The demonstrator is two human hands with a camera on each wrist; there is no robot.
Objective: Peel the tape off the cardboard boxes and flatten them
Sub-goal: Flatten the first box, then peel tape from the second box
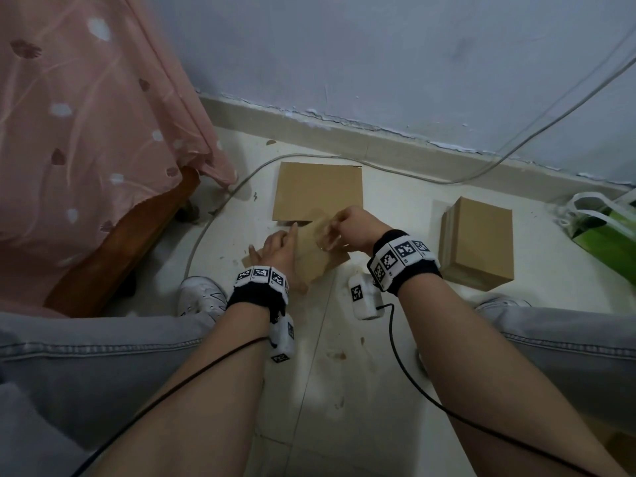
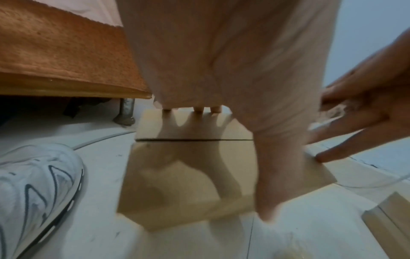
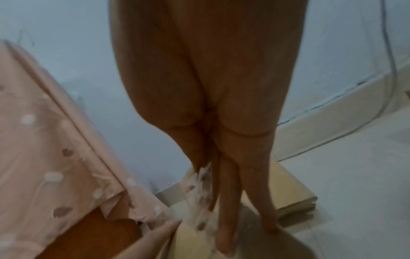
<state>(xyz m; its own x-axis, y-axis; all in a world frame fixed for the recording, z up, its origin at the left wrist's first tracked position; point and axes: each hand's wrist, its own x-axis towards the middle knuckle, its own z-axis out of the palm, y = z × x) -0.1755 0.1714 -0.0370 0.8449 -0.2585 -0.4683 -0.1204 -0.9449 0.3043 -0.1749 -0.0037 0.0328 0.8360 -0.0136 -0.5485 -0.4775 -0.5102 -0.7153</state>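
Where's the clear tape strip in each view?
Head: tape at centre, pinched by the right hand.
Left wrist: tape at the right edge, in that hand.
Right wrist: tape hangs at lower centre.
Shared landmark: pink bedsheet.

Pale blue wall [image 1: 378, 46] ahead, paint flaking above the skirting board [image 1: 344, 132]. White tiled floor [image 1: 395, 208], stained. Wooden bed frame [image 1: 130, 242] at my left under pink spotted sheet [image 1: 86, 115]. Grey cable [image 1: 550, 125] trails down.
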